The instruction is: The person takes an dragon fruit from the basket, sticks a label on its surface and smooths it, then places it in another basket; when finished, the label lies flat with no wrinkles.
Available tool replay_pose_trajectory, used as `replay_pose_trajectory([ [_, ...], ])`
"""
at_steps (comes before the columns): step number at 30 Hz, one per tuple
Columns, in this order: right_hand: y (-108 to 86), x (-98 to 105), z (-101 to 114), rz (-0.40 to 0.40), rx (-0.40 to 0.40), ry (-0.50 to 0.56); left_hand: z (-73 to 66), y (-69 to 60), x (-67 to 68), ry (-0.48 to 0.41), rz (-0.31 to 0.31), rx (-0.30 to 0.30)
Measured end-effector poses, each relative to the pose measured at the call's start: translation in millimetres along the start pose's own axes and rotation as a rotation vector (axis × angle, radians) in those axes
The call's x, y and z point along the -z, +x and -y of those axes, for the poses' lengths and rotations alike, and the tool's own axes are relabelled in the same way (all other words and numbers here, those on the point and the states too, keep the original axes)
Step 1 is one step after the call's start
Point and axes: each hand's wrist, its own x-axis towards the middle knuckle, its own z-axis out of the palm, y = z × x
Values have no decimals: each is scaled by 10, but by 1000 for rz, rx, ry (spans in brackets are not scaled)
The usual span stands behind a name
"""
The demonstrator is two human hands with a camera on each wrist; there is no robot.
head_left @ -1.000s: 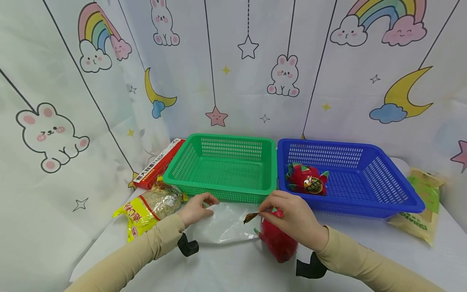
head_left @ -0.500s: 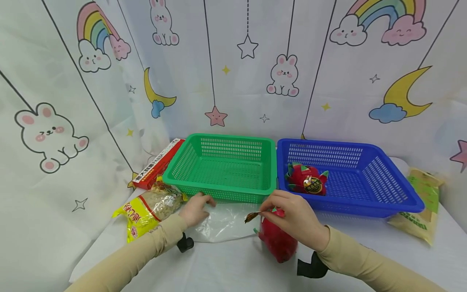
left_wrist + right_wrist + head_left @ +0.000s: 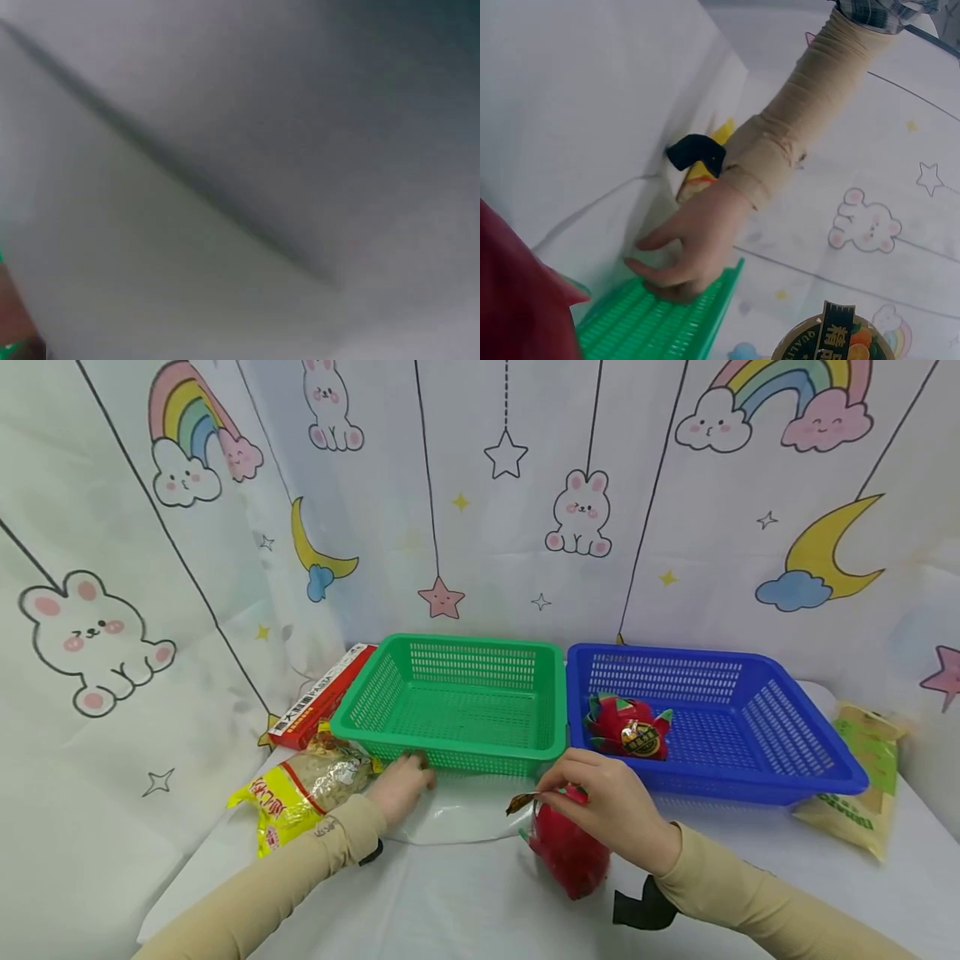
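My right hand (image 3: 603, 806) pinches a round gold-and-black sticker (image 3: 832, 337) with an orange fruit print, seen nearly edge-on in the head view. Right below that hand a red dragon fruit (image 3: 572, 856) lies on the white table. My left hand (image 3: 401, 787) is at the front wall of the green basket (image 3: 450, 752), over a glossy clear plastic sheet (image 3: 468, 822). In the right wrist view its thumb and forefinger are apart, with nothing seen between them. The left wrist view is a grey blur. A second dragon fruit (image 3: 618, 714) with a similar sticker sits in the blue basket (image 3: 720, 785).
Left of the green basket lie a red pasta box (image 3: 322, 693) and a yellow-ended food bag (image 3: 300, 793), close to my left forearm. A green-and-tan packet (image 3: 862, 777) lies beside the blue basket at the right. A printed curtain (image 3: 510, 543) stands behind.
My left hand has moved away from me to the green basket's front wall. The plastic sheet's near edge has slid back the same way. My right hand stays almost still with the sticker.
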Motion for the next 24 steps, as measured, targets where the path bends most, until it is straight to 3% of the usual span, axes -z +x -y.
replay_pose_trajectory([
  [6,-7,16,-2,9,-25,-3,75,-4,-41,129,-31,-72],
  [13,-29,29,-18,2,-31,-3,39,-23,-17,232,8,-134],
  [19,-45,47,-27,1,-36,-9,-37,-27,9,77,171,-30],
  [24,-70,62,-48,11,-59,-15,-70,-41,39,29,221,11],
])
